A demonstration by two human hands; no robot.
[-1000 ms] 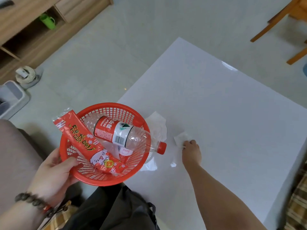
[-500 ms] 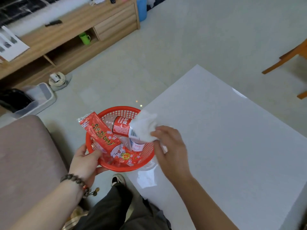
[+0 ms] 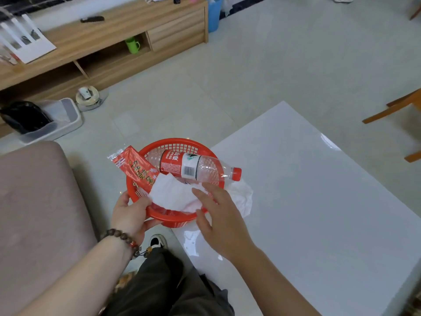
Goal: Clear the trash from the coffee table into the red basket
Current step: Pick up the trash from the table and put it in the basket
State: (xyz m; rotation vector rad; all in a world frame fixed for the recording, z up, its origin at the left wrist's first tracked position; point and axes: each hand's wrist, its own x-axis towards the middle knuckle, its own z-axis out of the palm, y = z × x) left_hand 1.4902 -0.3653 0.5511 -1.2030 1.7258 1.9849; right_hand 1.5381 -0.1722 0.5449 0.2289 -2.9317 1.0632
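My left hand (image 3: 131, 212) grips the near rim of the red basket (image 3: 180, 145), held at the left edge of the white coffee table (image 3: 319, 213). In the basket lie a clear plastic bottle (image 3: 196, 167) with a red label and cap, a red snack wrapper (image 3: 134, 167) and a white tissue (image 3: 175, 195). My right hand (image 3: 218, 215) hovers over the basket's near right side, fingers straight, its fingertips at the tissue. Another crumpled white tissue (image 3: 240, 197) lies on the table by the basket, partly behind my right hand.
A pinkish sofa (image 3: 34, 213) is at the left. On the floor stand a grey bin (image 3: 52, 122) and a wooden TV cabinet (image 3: 114, 42) farther back. Wooden chair legs (image 3: 398, 110) are at the right. My shoe (image 3: 157, 241) is under the basket.
My right hand picked a tissue off the table, carried it left over the basket and let it go inside. The view tilted up.
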